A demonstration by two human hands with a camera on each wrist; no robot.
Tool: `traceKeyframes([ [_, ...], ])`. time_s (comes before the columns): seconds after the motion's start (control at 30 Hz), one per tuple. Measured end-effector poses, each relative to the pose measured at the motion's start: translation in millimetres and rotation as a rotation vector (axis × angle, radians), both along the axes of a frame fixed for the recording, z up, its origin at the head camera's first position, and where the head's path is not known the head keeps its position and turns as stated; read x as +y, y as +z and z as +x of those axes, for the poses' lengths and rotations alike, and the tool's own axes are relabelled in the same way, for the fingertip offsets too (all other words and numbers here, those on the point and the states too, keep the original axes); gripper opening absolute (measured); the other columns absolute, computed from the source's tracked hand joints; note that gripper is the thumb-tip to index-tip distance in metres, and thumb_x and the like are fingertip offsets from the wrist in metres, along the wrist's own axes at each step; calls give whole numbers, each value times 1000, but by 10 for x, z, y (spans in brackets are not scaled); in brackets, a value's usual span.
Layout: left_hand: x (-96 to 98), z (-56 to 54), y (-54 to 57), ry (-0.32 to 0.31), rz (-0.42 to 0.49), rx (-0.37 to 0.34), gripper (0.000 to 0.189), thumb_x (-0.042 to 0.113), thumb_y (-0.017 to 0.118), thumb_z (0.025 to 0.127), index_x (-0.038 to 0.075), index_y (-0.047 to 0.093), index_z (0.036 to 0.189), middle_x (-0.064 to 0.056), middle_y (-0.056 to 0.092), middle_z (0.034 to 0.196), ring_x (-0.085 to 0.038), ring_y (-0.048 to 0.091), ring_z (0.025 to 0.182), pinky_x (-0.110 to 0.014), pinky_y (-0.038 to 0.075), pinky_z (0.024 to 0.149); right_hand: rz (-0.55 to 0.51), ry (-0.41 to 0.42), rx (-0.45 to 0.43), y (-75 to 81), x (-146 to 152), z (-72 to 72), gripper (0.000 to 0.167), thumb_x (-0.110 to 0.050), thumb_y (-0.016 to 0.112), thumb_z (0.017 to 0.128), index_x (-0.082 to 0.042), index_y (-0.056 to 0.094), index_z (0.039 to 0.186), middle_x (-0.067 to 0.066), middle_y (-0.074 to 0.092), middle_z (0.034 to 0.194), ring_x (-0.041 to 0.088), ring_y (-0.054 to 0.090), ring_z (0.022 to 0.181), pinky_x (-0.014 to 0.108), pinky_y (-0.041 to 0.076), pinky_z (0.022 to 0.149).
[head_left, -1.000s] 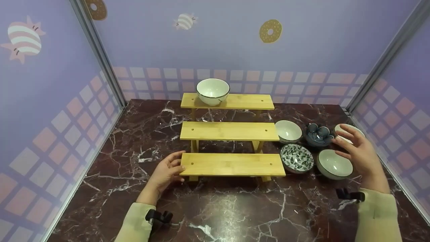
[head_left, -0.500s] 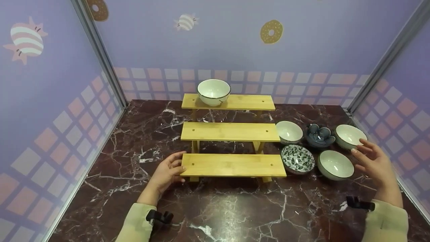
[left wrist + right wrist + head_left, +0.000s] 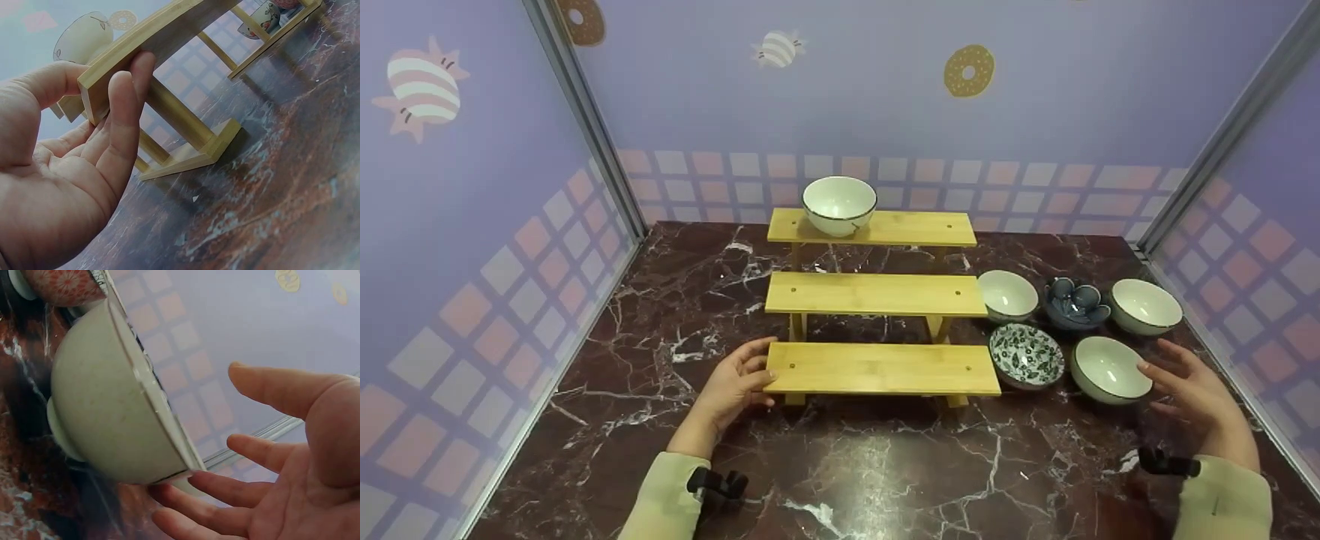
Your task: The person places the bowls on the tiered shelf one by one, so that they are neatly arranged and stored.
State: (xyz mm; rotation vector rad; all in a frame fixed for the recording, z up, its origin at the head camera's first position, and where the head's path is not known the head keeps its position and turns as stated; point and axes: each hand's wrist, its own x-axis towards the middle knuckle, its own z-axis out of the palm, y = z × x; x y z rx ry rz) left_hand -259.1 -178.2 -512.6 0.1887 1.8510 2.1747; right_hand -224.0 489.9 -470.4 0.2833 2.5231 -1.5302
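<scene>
My left hand [image 3: 735,382] grips the left end of the lowest board of a three-tier wooden display stand [image 3: 877,367]; in the left wrist view the thumb lies on the board's edge and fingers [image 3: 124,107] reach underneath. My right hand [image 3: 1204,397] is beside the front-right white bowl [image 3: 1110,371], fingers spread and bent slightly, fingertips right at its dark rim. In the right wrist view this bowl [image 3: 112,405] stands upright on the table, its pale outside towards me. Another white bowl [image 3: 840,206] with a dark rim sits on the top board, left of its middle.
Around the front-right bowl stand a floral-patterned bowl [image 3: 1027,356], a dark blue petal-shaped bowl [image 3: 1076,304] and two more white bowls, one behind right [image 3: 1146,306], one close to the stand [image 3: 1009,296]. Purple walls enclose the dark marbled table [image 3: 885,465].
My right hand has moved back towards me and slightly right, from over the back-right bowl to beside the front-right one. The left hand keeps its hold on the stand.
</scene>
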Motion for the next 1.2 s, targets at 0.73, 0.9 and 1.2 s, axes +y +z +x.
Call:
traceKeyframes([
  [0.73,7,-8,-19,-1,4,3,74,-5,61,92,-5,26,158,-7,65,121,-15,70,77,-25,61,59,-728,187,19,-494,167,25,60,0,41,107,-46,36,146,-7,67,118,25,78,98,35,64,86],
  [0.9,3,-5,-16,-3,-6,5,74,-4,61,92,-5,27,158,-7,65,121,-15,71,77,-25,61,59,-770,179,22,-529,167,28,60,2,40,107,-49,48,139,-5,67,117,24,78,97,34,65,84],
  [1.2,13,-10,-9,7,-10,-2,74,-5,61,92,-4,28,158,-4,66,120,-16,70,78,-25,61,59,-778,183,66,-582,170,19,61,3,40,106,-46,51,141,-15,64,122,21,77,96,30,64,82],
])
